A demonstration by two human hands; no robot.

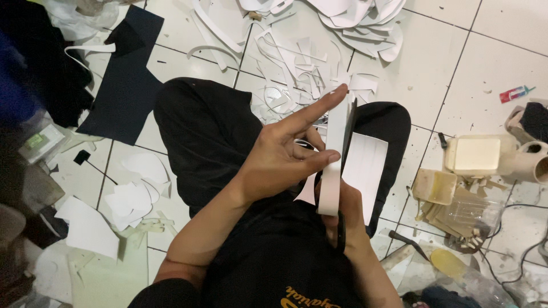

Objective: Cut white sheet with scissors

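Evidently the work is well under way: the tiled floor (479,40) is littered with white offcuts (297,63) beyond the person's knees, and a heap of larger cut white shapes (359,23) lies at the far edge of the view. More white cut pieces (134,197) rest on the floor to the left, beside a dark sheet (128,85).

The person sits with black-trousered legs folded. The left hand (285,154) has its fingers (319,105) partly released: index stretched out along the upper edge of a white sheet piece (334,154), thumb pressing its face, so the hand steadies the piece rather than clenching it. The right hand (348,211) is below and mostly hidden behind that piece; it seems closed around a dark-handled tool, possibly scissors, though I cannot tell for sure. A second white panel (365,165) shows just behind, over the right knee.

To the right stand a cream tub (476,155), brown scraps (451,214) and a cable (525,256).

Judging by the scraps, many pieces are already cut; the held one is unfinished.
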